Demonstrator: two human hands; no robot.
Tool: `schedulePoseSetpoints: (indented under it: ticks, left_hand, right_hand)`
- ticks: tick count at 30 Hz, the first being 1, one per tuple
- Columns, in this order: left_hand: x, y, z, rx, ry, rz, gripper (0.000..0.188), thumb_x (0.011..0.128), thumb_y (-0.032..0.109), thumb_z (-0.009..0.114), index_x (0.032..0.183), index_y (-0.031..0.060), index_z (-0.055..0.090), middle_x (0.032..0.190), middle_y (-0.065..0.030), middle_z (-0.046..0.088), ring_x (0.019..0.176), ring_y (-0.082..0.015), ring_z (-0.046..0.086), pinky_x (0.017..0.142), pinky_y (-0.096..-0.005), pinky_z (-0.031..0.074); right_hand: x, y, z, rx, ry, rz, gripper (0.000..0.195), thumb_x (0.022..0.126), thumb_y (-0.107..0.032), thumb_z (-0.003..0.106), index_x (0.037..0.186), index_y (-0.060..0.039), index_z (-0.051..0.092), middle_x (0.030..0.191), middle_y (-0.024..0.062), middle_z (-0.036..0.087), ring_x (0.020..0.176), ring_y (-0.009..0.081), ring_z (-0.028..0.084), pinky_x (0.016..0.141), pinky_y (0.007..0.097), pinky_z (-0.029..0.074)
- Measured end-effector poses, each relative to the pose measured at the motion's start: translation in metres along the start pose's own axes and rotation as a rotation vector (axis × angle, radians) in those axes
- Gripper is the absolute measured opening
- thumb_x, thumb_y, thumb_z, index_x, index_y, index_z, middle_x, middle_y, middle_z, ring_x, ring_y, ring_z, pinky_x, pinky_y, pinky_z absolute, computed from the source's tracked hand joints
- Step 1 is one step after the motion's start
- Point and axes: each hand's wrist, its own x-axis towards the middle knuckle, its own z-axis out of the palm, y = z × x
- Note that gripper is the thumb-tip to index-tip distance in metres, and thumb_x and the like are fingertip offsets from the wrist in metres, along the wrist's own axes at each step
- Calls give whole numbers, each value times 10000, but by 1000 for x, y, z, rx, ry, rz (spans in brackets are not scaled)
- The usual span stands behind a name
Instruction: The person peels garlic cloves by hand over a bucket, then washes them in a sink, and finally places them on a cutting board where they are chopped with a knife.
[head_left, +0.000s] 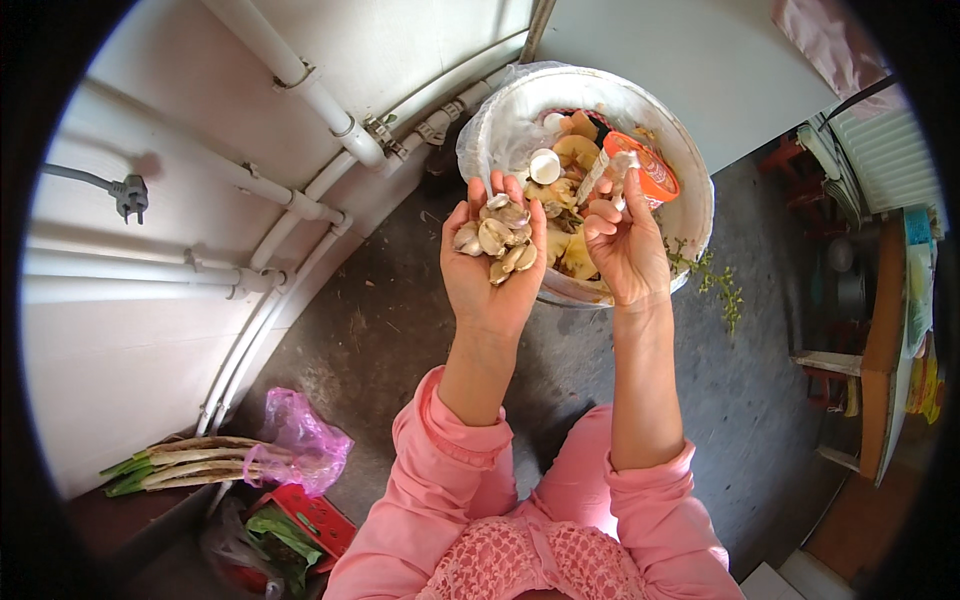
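My left hand (489, 289) is palm up and cupped around several unpeeled garlic cloves (496, 235). They are piled on the palm and against the fingers. My right hand (626, 240) pinches a pale papery piece of garlic (622, 166) between thumb and fingers. Whether it is bare skin or still holds a clove cannot be told. Below both hands stands a round white waste bucket (694, 150) with a clear plastic liner (480, 139). Inside lie pale peelings (577, 257), an eggshell (544, 166) and an orange printed tub (651, 171), partly behind my right hand.
White pipes (315, 105) and a hanging plug (131, 199) line the left wall. Long-stemmed green onions (195, 457), a pink plastic bag (307, 442) and a red crate (315, 517) with leaves sit lower left. A green sprig (720, 285) overhangs the bucket. A wooden-edged table (881, 352) stands right.
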Motion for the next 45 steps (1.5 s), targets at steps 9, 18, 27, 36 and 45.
schedulePoseSetpoints:
  ticks: [9, 18, 27, 36, 45]
  left_hand:
    - [0, -3, 3, 52, 80, 36, 199, 864, 191, 433, 931, 103, 598, 1022, -11, 556, 953, -156, 521, 919, -335, 372]
    - [0, -2, 4, 37, 109, 37, 203, 864, 178, 429, 915, 95, 607, 1005, -16, 572, 948, -158, 520, 918, -337, 376]
    - [1, 2, -2, -3, 91, 2, 217, 870, 171, 430, 949, 101, 620, 1010, -24, 612, 973, -161, 551, 926, -349, 383]
    - [0, 2, -1, 20, 93, 6, 199, 861, 175, 450, 933, 104, 621, 1013, -20, 606, 977, -161, 546, 932, -352, 372]
    - [0, -3, -2, 33, 104, -31, 190, 859, 190, 462, 941, 116, 617, 1024, -14, 594, 987, -153, 539, 933, -350, 370]
  right_hand:
    - [-2, -3, 9, -204, 107, -43, 291, 901, -124, 402, 1178, -34, 406, 1050, 162, 555, 805, 154, 574, 615, 237, 509]
    - [-6, 0, 23, -383, 191, -141, 281, 866, -71, 408, 1133, 6, 450, 971, 169, 597, 759, 147, 593, 639, 240, 506]
    - [-2, 1, 14, -340, 194, -135, 178, 858, -60, 395, 1000, -15, 493, 826, 135, 587, 601, 109, 487, 541, 205, 438]
    - [-3, 3, 11, -283, 148, -101, 144, 901, -126, 395, 912, -22, 494, 699, 88, 511, 506, 81, 349, 449, 195, 288]
    - [-2, 0, 17, -220, 221, -89, 171, 892, -127, 414, 989, -23, 508, 744, 85, 532, 531, 91, 384, 444, 194, 304]
